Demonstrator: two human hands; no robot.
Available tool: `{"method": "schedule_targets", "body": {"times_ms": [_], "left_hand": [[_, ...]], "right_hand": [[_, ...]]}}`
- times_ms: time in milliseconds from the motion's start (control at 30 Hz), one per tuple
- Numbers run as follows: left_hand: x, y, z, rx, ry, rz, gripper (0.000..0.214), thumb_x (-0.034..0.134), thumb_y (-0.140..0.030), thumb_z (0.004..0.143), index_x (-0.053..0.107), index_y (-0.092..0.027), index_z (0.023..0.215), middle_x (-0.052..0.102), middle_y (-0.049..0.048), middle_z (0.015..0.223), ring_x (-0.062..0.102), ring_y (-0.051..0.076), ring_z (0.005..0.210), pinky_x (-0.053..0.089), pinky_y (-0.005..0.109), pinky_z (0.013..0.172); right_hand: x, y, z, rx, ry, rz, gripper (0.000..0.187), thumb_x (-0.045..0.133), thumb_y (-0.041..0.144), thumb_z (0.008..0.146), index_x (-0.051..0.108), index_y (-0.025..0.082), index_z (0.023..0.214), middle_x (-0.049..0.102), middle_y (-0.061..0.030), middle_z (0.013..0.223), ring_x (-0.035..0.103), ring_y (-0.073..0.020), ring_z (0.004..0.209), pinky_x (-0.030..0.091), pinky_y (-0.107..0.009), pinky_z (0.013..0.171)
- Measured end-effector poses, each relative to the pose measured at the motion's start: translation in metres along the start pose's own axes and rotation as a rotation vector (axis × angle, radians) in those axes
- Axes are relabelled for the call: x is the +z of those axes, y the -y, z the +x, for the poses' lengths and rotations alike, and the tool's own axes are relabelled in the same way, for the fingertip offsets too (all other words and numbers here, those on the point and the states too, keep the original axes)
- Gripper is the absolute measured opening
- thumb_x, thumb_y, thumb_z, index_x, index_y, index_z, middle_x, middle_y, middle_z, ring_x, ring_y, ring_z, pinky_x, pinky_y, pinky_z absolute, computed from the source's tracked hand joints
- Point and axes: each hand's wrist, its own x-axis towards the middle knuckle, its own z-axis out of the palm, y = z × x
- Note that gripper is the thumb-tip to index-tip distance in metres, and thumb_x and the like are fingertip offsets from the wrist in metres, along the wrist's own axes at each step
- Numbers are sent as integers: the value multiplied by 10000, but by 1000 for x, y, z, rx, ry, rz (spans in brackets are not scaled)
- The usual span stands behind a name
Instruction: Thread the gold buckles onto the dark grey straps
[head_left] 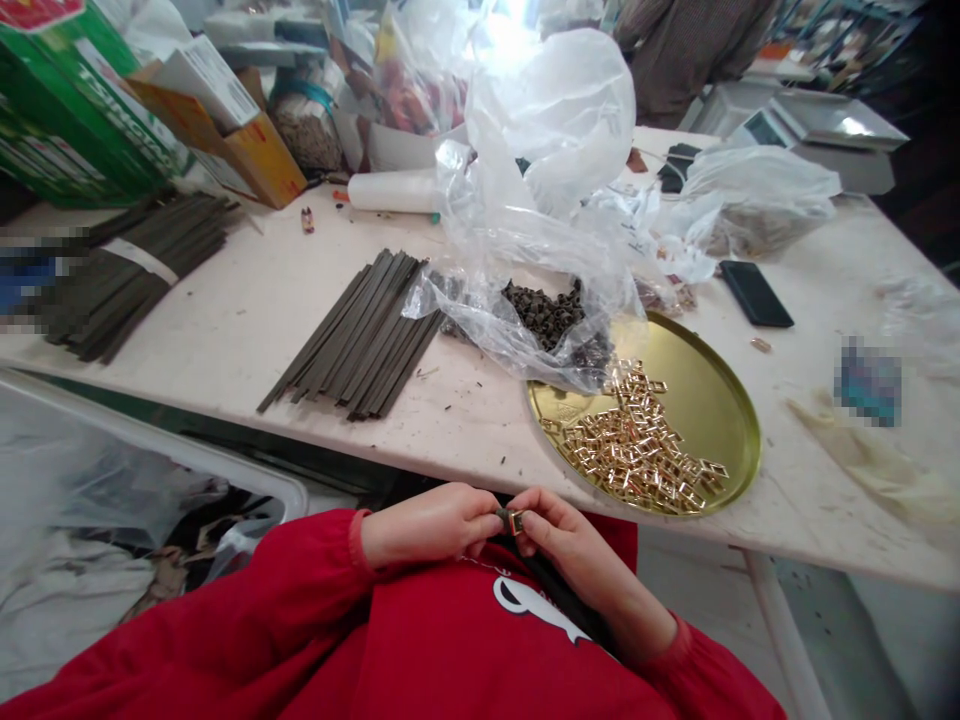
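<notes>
Close to my lap, both hands meet just in front of the table edge. My right hand (566, 535) pinches a small gold buckle (516, 522) between thumb and fingertips. Against it, my left hand (446, 522) is closed on a small dark piece of strap (502, 514), which touches the buckle; the fingers partly hide it. A dark band (562, 590) runs below my right hand over the red apron; whether it joins the held strap I cannot tell. Nearest on the table is a round gold tray (720, 390) with a heap of gold buckles (637, 450).
Dark strips (360, 335) lie in a row at centre left, beside a plastic bag (487, 335) holding small dark loops (551, 312). A tied strip bundle (142, 265) lies far left. A phone (756, 293) lies right. A white bin (289, 490) stands below the table.
</notes>
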Motion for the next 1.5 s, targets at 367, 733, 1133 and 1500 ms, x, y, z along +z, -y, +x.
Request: {"method": "schedule_targets", "body": {"times_ms": [367,733,1133,1500], "left_hand": [[-10,-11,-14,25,-22,46,277,366,-289,783,591,-158,686,550,-21,606,452,101,538,326,191,509],[-32,-8,-32,-18,-410,582,313,376,-306,824,644,-167,746,640,40,678,529,153,596,361,230,551],[-110,48,23,-125,-891,719,247,397,-259,875,599,-118,893,576,144,931,554,249,918,413,368,818],[-153,50,58,-269,-1087,374,151,491,-48,719,587,-32,834,606,224,881,598,292,912,430,358,790]], "right_hand": [[10,10,2,-444,10,-653,232,577,311,784,535,201,983,581,-58,936,527,-189,857,409,-324,757],[17,28,36,-967,-149,-1555,134,439,247,880,553,178,887,605,-49,768,550,-200,706,405,-322,650],[3,21,97,-865,-475,-1772,279,507,176,826,541,147,1101,607,-113,1082,534,-272,948,405,-399,817],[6,22,86,-892,-494,-1708,286,483,208,833,556,131,1099,609,-123,1096,529,-279,967,396,-417,842]]}}
